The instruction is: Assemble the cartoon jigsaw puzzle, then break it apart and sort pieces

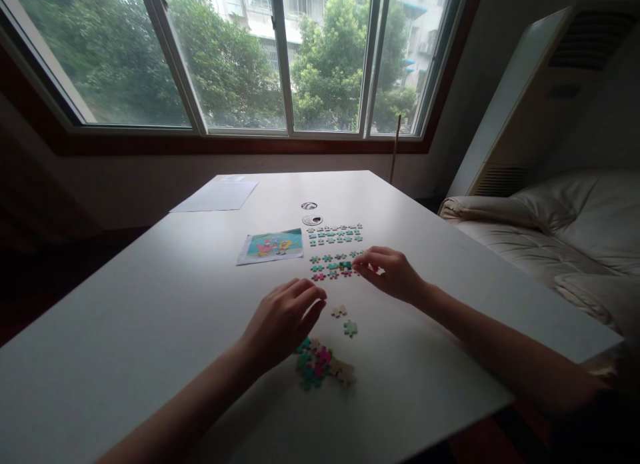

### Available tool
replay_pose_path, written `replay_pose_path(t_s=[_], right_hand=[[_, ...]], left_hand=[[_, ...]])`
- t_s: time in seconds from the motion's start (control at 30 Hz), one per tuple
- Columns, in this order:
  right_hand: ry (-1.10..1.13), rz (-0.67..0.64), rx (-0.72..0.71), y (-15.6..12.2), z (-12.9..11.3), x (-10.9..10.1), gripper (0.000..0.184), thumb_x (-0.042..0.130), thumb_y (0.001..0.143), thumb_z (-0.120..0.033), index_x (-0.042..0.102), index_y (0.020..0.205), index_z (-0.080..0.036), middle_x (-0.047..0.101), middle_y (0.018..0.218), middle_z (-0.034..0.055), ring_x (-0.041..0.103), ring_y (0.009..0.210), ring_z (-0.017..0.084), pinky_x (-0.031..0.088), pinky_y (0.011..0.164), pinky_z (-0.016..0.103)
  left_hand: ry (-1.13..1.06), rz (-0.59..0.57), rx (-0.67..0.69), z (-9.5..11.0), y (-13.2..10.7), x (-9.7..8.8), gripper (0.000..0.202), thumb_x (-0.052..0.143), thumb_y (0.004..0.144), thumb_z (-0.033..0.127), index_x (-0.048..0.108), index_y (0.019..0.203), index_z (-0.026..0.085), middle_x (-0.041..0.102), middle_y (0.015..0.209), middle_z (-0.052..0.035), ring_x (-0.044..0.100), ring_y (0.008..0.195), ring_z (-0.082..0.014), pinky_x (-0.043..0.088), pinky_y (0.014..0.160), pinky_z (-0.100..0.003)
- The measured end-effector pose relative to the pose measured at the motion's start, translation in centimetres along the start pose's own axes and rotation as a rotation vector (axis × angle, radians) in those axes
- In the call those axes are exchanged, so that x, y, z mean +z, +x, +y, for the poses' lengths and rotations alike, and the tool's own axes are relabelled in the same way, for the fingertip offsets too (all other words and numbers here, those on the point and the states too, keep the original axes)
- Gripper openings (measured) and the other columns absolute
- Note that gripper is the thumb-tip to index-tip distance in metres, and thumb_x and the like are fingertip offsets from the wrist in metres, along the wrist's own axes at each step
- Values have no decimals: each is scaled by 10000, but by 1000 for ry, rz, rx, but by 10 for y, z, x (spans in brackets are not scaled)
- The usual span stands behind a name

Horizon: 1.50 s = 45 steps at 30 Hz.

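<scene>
My right hand [393, 272] reaches over the laid-out rows from the right, its thumb and fingertips pinched on a green puzzle piece [345, 265]. Beneath it are rows of small puzzle pieces [332, 267], green, pink and mixed. My left hand [287, 317] hovers left of two loose pieces, a beige one [339, 311] and a pale green one [351, 328]. Its fingers are bent, with a small gap to the thumb and nothing visible between them. Nearer to me lies a pile of puzzle pieces [320, 369], green, pink and beige, partly behind the left hand.
A cartoon picture sheet [273, 245] lies left of the rows. Beyond them are two round items [313, 220] [309, 205] on the white table [150, 331]. Paper sheets [215, 195] lie at the far left corner. A pale sofa [505, 244] stands to the right, windows ahead.
</scene>
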State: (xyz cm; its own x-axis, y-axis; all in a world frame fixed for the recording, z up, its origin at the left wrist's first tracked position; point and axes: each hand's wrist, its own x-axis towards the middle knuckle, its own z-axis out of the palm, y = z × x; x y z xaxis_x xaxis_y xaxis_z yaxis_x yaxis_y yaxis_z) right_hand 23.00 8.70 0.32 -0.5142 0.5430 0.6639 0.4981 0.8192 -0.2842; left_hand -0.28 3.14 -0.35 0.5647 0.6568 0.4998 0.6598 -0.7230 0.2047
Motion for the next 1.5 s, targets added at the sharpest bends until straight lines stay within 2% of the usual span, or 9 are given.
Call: replay_pose_path(t_s=[0.17,0.4,0.57,0.67,0.77,0.93,1.07,1.3,1.5], right_hand=[[-169,135,-90,1,9,-8,119,526,823,-239,630,831,-181,655,746,29,556,635,105,429,626,237],[-252,129,-152,1,10,-11,96,540,817,-222,626,838,-185,662,731,6,561,621,92,409,620,229],[-281,95,-124,0,17,-12,114,532,823,-247,628,854,-194,660,764,8,553,619,88,399,629,223],[-314,39,-85,1,31,-18,143,515,831,-272,632,863,-197,657,800,15,548,623,92,398,633,222],[-367,-37,24,-2,58,-31,186,483,842,-292,640,838,-193,651,816,25,522,571,87,399,619,221],[-404,-202,236,-21,122,-54,193,494,812,-310,645,805,-191,637,770,31,522,569,105,401,604,228],[-393,-236,375,-37,154,-61,230,486,804,-336,652,818,-178,636,756,43,532,587,125,407,610,249],[-340,-297,436,-41,154,-59,223,520,767,-337,673,806,-180,628,762,42,522,609,124,405,604,246],[-314,-264,437,-36,143,-53,236,504,773,-301,659,899,-177,623,768,35,513,598,109,408,591,233]], left_hand=[[-47,-211,20,-1,-2,5,212,445,864,221,581,1026,239,557,921,-52,540,747,-148,448,649,-280],[5,-330,20,2,-2,4,296,455,853,206,548,1115,306,540,943,-47,535,753,-156,450,661,-299],[69,-325,7,0,-1,4,233,422,867,226,564,1051,247,554,936,-57,528,797,-181,448,677,-326],[96,-304,-1,-2,-2,4,198,411,872,225,575,982,227,562,924,-52,523,810,-184,446,687,-330],[117,-285,-2,-3,-3,5,185,402,876,228,580,924,214,566,907,-49,519,811,-183,444,694,-331],[131,-257,1,-3,-4,5,184,398,880,236,577,900,200,570,885,-51,520,809,-176,449,697,-319],[131,-255,-5,-2,-4,4,169,420,865,223,579,918,201,576,887,-51,525,806,-180,456,687,-322],[122,-259,-10,-2,-3,4,171,441,850,210,596,923,210,586,884,-50,531,798,-182,457,678,-325],[121,-278,-20,0,-2,3,189,419,864,222,602,910,201,590,867,-54,533,784,-186,457,666,-330]])
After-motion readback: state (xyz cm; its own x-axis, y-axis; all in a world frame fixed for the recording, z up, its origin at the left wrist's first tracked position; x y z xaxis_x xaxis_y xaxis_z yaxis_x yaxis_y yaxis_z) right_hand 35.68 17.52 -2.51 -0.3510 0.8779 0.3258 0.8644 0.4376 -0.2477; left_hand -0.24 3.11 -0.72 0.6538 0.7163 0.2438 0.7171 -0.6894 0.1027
